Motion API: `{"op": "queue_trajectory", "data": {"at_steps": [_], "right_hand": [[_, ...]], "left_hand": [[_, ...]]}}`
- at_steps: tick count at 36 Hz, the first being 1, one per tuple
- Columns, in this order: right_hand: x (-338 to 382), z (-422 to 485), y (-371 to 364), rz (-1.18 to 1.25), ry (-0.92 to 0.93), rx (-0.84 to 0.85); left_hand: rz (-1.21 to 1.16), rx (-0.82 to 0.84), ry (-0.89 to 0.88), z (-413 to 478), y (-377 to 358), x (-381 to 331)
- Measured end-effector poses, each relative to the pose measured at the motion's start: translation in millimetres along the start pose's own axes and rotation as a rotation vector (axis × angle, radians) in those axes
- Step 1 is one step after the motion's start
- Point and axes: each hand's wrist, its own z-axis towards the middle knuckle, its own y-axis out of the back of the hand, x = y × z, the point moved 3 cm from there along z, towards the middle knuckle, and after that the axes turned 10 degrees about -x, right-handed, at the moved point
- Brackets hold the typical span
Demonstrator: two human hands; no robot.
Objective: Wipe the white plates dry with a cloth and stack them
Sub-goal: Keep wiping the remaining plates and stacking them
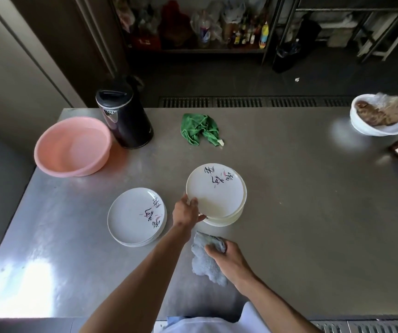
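Centre frame on counter [313, 212] | my L hand [187, 211] fingers clamped on top plate [214, 191] rim, prob. to pull it off its stack [224, 221] for wiping | R hand [226, 257] fingers curled round grey cloth [202, 263], ready | 2nd stack [130, 217] lower left

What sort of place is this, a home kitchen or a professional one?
Probably a restaurant or canteen kitchen: the work surface is a large stainless steel table, a long floor drain grate runs behind it, and metal shelves with bottles stand at the back.
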Motion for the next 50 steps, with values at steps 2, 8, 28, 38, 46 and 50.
{"op": "queue_trajectory", "data": {"at_steps": [2,8,28,38,46,50], "right_hand": [[2,1,-1,-0.005,0.003,0.020],[10,5,-3,-0.019,-0.009,0.075],[54,17,-23,0.473,-0.231,0.392],[38,13,-50,0.594,-0.203,0.388],[33,14,-61,0.601,-0.339,0.270],[36,21,-63,0.576,-0.355,0.146]], "left_hand": [[0.068,0.031,-0.029,-2,-1,0],[0.383,0.118,-0.187,-5,1,-3],[-0.098,0.445,0.000,-31,86,21],[0.322,0.033,-0.433,-41,87,24],[0.503,-0.168,-0.381,-16,120,45],[0.489,-0.440,-0.315,11,160,44]]}}
